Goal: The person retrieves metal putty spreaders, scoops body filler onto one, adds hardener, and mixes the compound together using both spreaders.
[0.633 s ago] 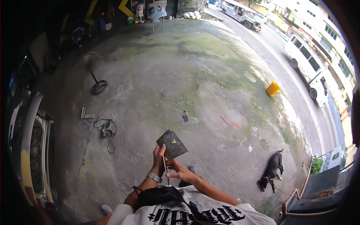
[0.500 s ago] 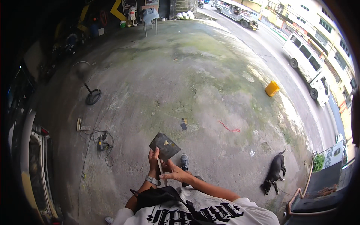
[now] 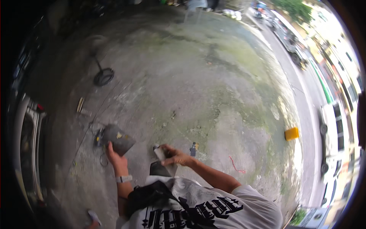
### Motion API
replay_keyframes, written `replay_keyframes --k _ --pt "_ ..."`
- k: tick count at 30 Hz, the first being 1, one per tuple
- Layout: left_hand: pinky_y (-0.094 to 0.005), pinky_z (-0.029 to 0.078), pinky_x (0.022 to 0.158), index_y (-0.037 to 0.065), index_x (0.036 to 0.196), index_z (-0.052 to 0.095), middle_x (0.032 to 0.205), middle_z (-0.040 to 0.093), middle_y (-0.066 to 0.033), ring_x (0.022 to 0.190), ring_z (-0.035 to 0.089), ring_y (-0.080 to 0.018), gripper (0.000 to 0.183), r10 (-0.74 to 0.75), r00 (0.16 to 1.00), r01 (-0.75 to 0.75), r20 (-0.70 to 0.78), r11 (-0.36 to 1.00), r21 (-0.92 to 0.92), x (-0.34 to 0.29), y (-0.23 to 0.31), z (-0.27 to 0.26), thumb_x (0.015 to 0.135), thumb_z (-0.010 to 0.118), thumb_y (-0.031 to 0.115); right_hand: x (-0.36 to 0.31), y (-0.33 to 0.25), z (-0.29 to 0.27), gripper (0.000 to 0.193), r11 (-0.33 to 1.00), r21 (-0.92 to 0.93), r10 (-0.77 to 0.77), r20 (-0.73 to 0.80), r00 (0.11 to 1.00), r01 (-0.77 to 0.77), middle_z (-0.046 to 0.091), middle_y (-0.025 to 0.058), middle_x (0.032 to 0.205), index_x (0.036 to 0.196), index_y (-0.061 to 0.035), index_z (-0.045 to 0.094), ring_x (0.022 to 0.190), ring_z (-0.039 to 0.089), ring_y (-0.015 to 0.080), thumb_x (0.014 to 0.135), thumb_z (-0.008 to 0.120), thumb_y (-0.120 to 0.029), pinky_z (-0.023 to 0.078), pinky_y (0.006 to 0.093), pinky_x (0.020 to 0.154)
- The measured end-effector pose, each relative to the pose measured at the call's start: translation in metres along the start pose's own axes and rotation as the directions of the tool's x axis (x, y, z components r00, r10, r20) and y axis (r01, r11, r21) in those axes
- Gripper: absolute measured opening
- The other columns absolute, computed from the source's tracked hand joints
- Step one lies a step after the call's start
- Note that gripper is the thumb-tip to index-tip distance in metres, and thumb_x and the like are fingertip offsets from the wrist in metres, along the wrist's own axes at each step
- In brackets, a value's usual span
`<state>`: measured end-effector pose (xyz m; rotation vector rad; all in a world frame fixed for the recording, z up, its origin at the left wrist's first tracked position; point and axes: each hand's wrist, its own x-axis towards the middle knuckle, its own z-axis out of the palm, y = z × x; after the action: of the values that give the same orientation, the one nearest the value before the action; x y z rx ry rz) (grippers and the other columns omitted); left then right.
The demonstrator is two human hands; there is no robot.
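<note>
A dark, flat rectangular plate (image 3: 119,139) with a small yellow mark on its face is held tilted in the left hand (image 3: 114,157), whose grip is clamped on the plate's lower edge, thumb on the near face; the plate stands above the concrete floor (image 3: 198,87), clear of it. Well apart to the right of that grip, the right hand (image 3: 173,156) is closed around a pale, slender cylindrical object (image 3: 159,153), with a second dark flat piece (image 3: 160,169) just below the fingers; whether the hand also grips this piece cannot be told through the motion blur. A light wristband (image 3: 123,178) sits on the left forearm just below the grip. Beyond the left grip, on the floor, lie a small tool with a coiled cable (image 3: 100,138); a small dark object (image 3: 193,149) and a red cord (image 3: 237,168) lie to the right of the right hand. Farther out stand a round-based stand (image 3: 103,76) and a yellow block (image 3: 291,133), with a vehicle's edge (image 3: 30,137) at far left and parked vehicles (image 3: 331,133) along the road at right. Risk, as judged: the plate, pinched by one edge only, could pivot or slip to the hard floor; the cable near the feet could snag a step.
</note>
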<state>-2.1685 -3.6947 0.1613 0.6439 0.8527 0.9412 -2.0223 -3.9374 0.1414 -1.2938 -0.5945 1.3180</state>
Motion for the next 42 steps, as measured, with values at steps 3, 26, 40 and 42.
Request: replay_keyframes --k 3,26,40,42 --pt "-0.0381 0.047 0.096 0.003 0.137 0.046 0.132 0.052 -0.0102 0.117 0.054 -0.0241 0.057 0.042 0.997 -0.043 0.063 0.999 0.021 0.06 -0.001 0.089 0.09 0.065 0.03 0.053 -0.03 -0.071 0.062 0.987 0.16 0.014 -0.169 0.985 0.014 0.058 0.0035 0.112 0.134 -0.0132 0.048 0.106 0.053 0.0163 0.08 0.078 -0.017 0.043 0.0318 0.09" --pt "-0.0263 0.047 0.087 0.008 0.121 0.057 0.111 0.063 0.0008 0.101 0.059 -0.0099 0.028 -0.152 0.836 0.001 0.528 0.961 0.276 0.525 -0.07 0.52 0.093 0.061 0.011 0.474 -0.298 -0.423 0.03 0.78 0.514 -0.113 -0.445 0.889 0.356 0.062 0.004 0.099 0.113 -0.0062 0.059 0.096 0.061 0.0175 0.083 0.063 -0.001 0.05 0.0337 0.087" --pt "-0.0273 0.045 0.094 0.007 0.137 0.046 0.123 0.059 -0.0026 0.11 0.055 -0.0114 0.048 0.002 0.902 -0.148 0.432 0.941 0.304 0.788 -0.07 0.677 0.092 0.062 0.009 0.785 -0.551 -0.547 0.041 0.237 -0.887 -0.613 0.18 0.769 0.396 0.06 0.0072 0.102 0.114 -0.0094 0.065 0.093 0.058 0.0285 0.077 0.061 0.007 0.05 0.0383 0.083" --pt "-0.0273 0.044 0.094 0.007 0.137 0.046 0.122 0.059 -0.0029 0.11 0.055 -0.0115 0.046 -0.009 0.905 -0.15 0.426 0.929 0.339 0.836 -0.072 0.702 0.093 0.061 0.009 0.834 -0.569 -0.567 0.044 0.091 -0.917 -0.608 0.257 0.751 0.387 0.059 0.0059 0.101 0.116 -0.0109 0.065 0.092 0.057 0.026 0.074 0.061 0.004 0.049 0.0375 0.084"
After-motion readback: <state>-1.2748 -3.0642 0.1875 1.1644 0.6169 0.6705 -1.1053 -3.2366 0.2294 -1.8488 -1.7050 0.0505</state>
